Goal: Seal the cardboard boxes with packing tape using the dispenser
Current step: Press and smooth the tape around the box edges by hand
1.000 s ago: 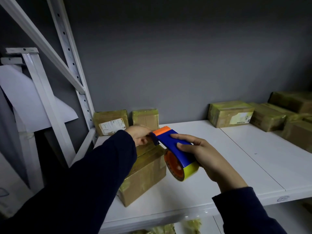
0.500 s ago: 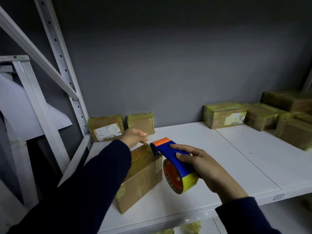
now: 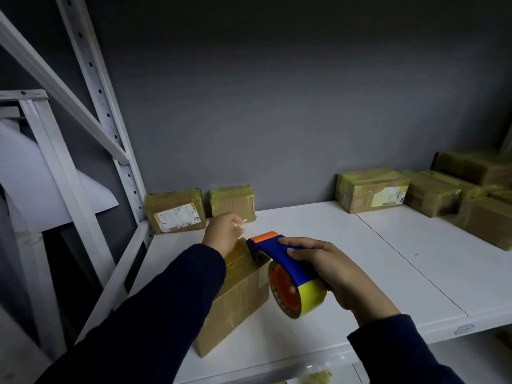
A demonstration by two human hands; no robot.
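- Pulling away from the dispenser's mouth, the left hand [image 3: 221, 231] has drawn off toward 10 o'clock since a second ago. Thumb and forefinger pinch a glinting tape end [image 3: 238, 224], lifted above the box.
- The right hand [image 3: 329, 270] wraps round the blue-and-orange tape dispenser [image 3: 279, 254], fingers over its top. The yellow tape roll [image 3: 304, 296] hangs low at 5 o'clock, and the orange nose sits just above the box's far top edge.
- The cardboard box [image 3: 235, 300] lies on the white shelf [image 3: 318, 231], at 6 o'clock of the left hand. The left sleeve partly covers it, and its top is already glossy with tape.
- My read is that a fresh length is being stretched out, so another strip looks ready to go down. Whether the film from pinch to nose is taut, I cannot tell: it is too clear to see.
- Around the box, a labelled parcel [image 3: 176, 210] and a smaller taped parcel [image 3: 232, 200] stand against the wall at 12 o'clock, right behind the pulling hand, so there is little room to draw further. More taped parcels [image 3: 371, 189] sit at 3 o'clock, well apart, and a perforated rack upright [image 3: 110, 128] stands at 9 o'clock.
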